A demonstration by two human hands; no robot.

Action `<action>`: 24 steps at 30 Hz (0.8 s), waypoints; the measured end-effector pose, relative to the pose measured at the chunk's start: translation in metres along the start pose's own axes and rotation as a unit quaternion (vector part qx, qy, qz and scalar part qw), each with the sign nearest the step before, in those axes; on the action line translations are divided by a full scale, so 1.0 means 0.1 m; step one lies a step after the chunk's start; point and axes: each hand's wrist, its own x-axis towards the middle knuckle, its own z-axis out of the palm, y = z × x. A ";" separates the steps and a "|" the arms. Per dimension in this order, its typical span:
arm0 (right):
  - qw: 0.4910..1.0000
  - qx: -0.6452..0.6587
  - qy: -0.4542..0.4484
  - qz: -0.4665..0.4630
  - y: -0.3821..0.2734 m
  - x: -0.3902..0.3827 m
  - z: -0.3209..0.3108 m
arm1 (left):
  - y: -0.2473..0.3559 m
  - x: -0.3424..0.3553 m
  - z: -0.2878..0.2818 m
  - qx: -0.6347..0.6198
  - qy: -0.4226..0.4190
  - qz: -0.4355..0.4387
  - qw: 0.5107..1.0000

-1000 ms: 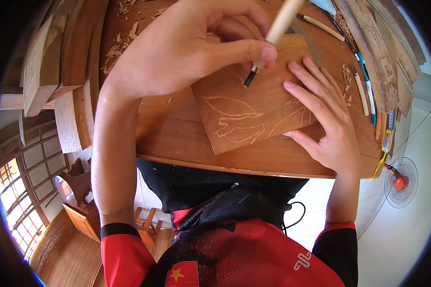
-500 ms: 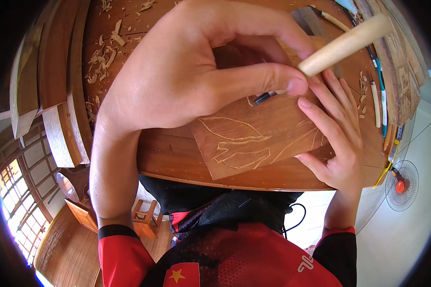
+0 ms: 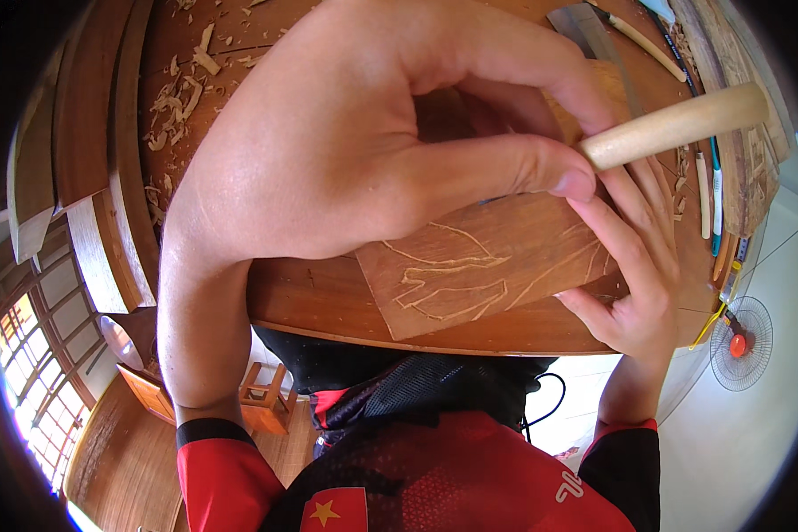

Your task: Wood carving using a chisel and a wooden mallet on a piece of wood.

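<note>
My left hand (image 3: 363,151) reaches across from the left, thumb and fingers closed round a carving gouge. The gouge's pale wooden handle (image 3: 683,127) slants up to the right; its metal end is almost wholly hidden behind my thumb. Beneath lies a brown wooden board (image 3: 452,284), tilted on the table, with leaf-like outlines cut into its face. My right hand (image 3: 638,266) rests at the board's right end, fingers stretched out and spread, thumb by the near edge. Its fingertips are partly covered by my left hand and the handle.
Wood shavings (image 3: 177,106) litter the table (image 3: 301,293) at the left. Curved wooden pieces (image 3: 84,133) stand at the far left. Along the right lie a wooden-handled tool (image 3: 647,46), a pale slim-handled tool (image 3: 702,195), a teal-and-white pen (image 3: 716,199) and rough planks (image 3: 745,115). A fan (image 3: 740,344) stands beyond.
My left hand and the gouge have shifted right and slightly down, the handle now lying flatter. The dark metal part is now mostly hidden. The board and my right hand have moved slightly.
</note>
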 end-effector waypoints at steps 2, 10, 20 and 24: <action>1.000 -0.003 -0.004 -0.001 0.00 0.00 -0.01 | 0.01 0.10 -0.05 0.018 -0.080 0.063 0.995; 0.971 0.109 0.185 0.101 0.09 -0.25 -0.08 | 0.02 0.11 0.00 0.090 -0.052 0.026 0.994; 0.955 -0.089 0.134 0.250 0.03 -0.39 -0.08 | 0.26 0.01 0.03 0.200 -0.048 -0.051 0.977; 0.947 -0.130 0.155 0.250 0.10 -0.48 -0.02 | 0.35 0.00 0.03 0.244 -0.047 -0.076 0.966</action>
